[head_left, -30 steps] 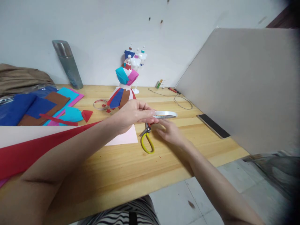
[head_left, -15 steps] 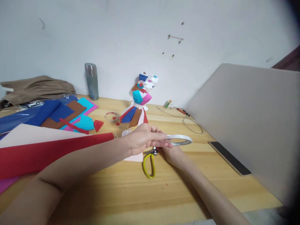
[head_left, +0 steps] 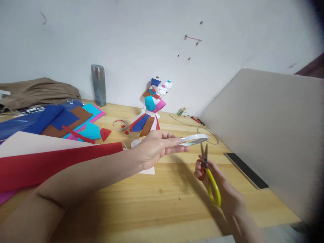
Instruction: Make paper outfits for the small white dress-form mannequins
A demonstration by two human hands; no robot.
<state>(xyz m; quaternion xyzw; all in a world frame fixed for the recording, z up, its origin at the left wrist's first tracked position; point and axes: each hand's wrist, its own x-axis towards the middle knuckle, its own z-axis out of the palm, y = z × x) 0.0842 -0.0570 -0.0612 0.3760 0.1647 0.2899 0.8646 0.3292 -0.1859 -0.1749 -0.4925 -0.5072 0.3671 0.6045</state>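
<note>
Between the thumb and fingers of my left hand [head_left: 162,146] is a roll of white tape [head_left: 196,137], held above the table by its left edge. My right hand [head_left: 211,172] is closed on a pair of scissors [head_left: 214,189] with one yellow and one red handle. Their blades point up, slightly parted, just below the tape's right side. Behind my left hand stands a decorated figure [head_left: 154,103] with a skirt of coloured panels and a cyan and pink top. A pale sheet [head_left: 149,170] shows partly beneath my left wrist.
Coloured sheets [head_left: 63,152] and cut pieces cover the left side, with a brown cloth [head_left: 40,89] behind. A flask [head_left: 98,86] stands by the wall. At right are a phone [head_left: 245,170], a cable [head_left: 177,119] and a large grey panel [head_left: 268,128]. A tape ring [head_left: 120,125] lies left of the figure.
My right hand has picked up the scissors from the table and moved right, raising the blades toward the tape. My left hand and the tape roll have risen slightly in view.
</note>
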